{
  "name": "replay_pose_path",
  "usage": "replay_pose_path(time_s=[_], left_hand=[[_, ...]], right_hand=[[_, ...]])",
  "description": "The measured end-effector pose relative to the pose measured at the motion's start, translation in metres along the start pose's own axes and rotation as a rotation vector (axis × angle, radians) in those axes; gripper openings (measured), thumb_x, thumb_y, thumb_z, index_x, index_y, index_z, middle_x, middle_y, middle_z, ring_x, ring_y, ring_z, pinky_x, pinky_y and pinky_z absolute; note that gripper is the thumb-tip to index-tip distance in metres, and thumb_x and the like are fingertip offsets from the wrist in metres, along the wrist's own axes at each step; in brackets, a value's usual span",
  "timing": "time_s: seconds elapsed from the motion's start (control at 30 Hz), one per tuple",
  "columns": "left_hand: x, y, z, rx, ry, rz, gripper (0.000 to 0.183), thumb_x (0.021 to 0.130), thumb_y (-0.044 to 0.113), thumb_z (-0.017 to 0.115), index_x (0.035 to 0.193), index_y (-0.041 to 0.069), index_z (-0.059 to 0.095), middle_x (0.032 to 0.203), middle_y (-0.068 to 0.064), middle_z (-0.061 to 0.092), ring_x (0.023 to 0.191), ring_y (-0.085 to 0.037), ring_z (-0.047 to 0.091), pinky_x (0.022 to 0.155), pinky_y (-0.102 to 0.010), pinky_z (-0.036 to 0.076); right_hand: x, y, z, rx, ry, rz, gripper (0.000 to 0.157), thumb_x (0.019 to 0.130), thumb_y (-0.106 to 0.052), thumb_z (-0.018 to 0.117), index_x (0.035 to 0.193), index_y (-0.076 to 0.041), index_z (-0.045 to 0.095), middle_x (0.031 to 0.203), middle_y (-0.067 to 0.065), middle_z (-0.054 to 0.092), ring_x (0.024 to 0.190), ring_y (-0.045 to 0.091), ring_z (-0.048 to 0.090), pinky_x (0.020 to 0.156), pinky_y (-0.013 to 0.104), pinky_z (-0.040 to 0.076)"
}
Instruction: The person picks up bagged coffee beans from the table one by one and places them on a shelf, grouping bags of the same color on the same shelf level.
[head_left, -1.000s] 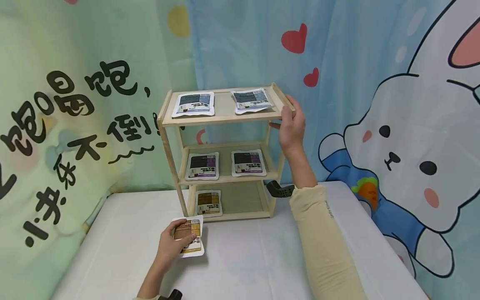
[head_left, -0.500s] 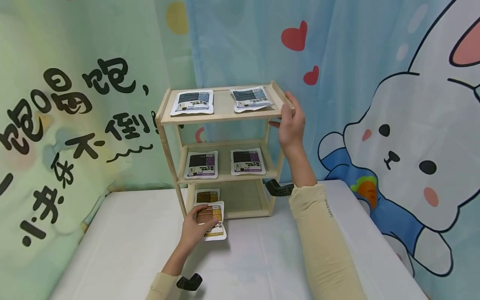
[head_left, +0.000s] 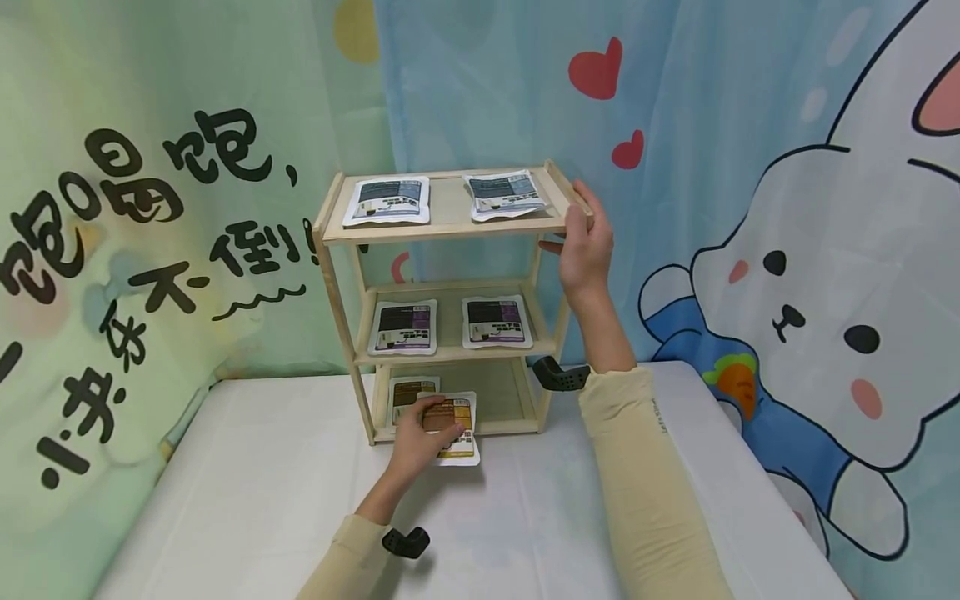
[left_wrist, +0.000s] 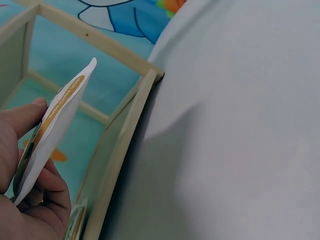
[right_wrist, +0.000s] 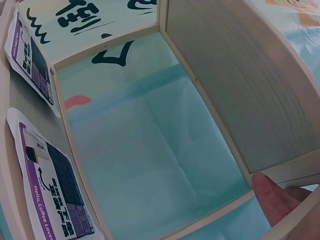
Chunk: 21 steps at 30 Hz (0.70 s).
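My left hand (head_left: pixel 415 446) pinches a white sachet with a brown and yellow label (head_left: pixel 462 410) between thumb and fingers. It is held tilted, in front of the lowest tier of a three-tier wooden rack (head_left: pixel 450 229). In the left wrist view that sachet (left_wrist: pixel 60 117) shows edge-on, off the shelf surface. A similar brown-and-yellow sachet (head_left: pixel 408 387) lies at the left of the bottom tier, partly covered by the hand. My right hand (head_left: pixel 587 254) grips the right end of the top tier, its thumb above and fingers beneath.
Two purple-labelled sachets (head_left: pixel 403 327) (head_left: pixel 497 322) lie on the middle tier. Two blue-labelled sachets (head_left: pixel 387 201) (head_left: pixel 506 195) lie on the top tier, the right one askew. A white-covered table (head_left: pixel 225 500) carries the rack, with a printed curtain (head_left: pixel 480 92) behind.
My left hand has moved right and away from me with its sachet, from the table area at front left to the bottom tier's front. The right hand keeps its grip on the rack.
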<state>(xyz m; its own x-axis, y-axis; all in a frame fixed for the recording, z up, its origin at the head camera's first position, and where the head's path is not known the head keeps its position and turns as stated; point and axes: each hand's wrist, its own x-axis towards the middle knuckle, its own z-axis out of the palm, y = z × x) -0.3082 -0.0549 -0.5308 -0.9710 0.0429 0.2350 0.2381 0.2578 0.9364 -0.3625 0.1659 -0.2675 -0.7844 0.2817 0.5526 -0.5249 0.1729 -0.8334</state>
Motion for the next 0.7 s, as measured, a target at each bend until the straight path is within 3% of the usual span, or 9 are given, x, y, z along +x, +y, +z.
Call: replay_pose_path(time_s=[0.33, 0.7], left_hand=[[0.014, 0.003, 0.019, 0.003, -0.005, -0.032, 0.054, 0.076, 0.022, 0.083, 0.124, 0.006, 0.063, 0.132, -0.018, 0.053, 0.127, -0.038, 0.044, 0.101, -0.053, 0.036], [0.036, 0.005, 0.04, -0.012, -0.042, -0.078, 0.054, 0.081, 0.029, 0.079, 0.127, 0.008, 0.061, 0.133, -0.016, 0.053, 0.123, -0.035, 0.048, 0.097, -0.05, 0.04]], right_hand=[[0.0, 0.004, 0.001, 0.002, 0.007, -0.005, 0.052, 0.099, -0.026, 0.035, 0.148, -0.009, 0.04, 0.139, 0.014, 0.045, 0.107, 0.028, 0.057, 0.073, 0.03, 0.054], [0.002, 0.004, 0.0, 0.021, 0.005, -0.031, 0.052, 0.098, -0.027, 0.035, 0.147, -0.009, 0.042, 0.134, 0.016, 0.048, 0.104, 0.03, 0.058, 0.07, 0.028, 0.054]])
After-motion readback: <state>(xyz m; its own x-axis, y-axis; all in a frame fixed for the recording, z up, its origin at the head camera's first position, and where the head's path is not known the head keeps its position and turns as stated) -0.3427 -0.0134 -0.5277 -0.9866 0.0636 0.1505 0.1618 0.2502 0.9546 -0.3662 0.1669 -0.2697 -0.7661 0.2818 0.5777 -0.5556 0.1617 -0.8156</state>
